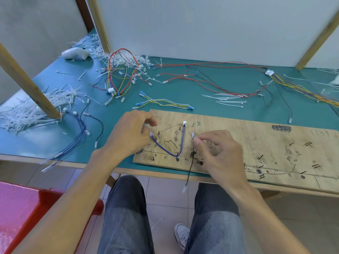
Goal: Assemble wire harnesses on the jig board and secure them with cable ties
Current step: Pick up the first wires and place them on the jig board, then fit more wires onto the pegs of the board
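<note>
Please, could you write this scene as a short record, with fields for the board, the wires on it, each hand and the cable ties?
board: jig board lies on the green table mat, at the near edge
routed: blue wire runs in a V round the pegs, white connector at its top
left: left hand at the blue wire's left end; grip unclear
right: right hand pinches the black wire, whose lower end hangs off the board
ties: loose cable ties on the mat behind the board
</note>
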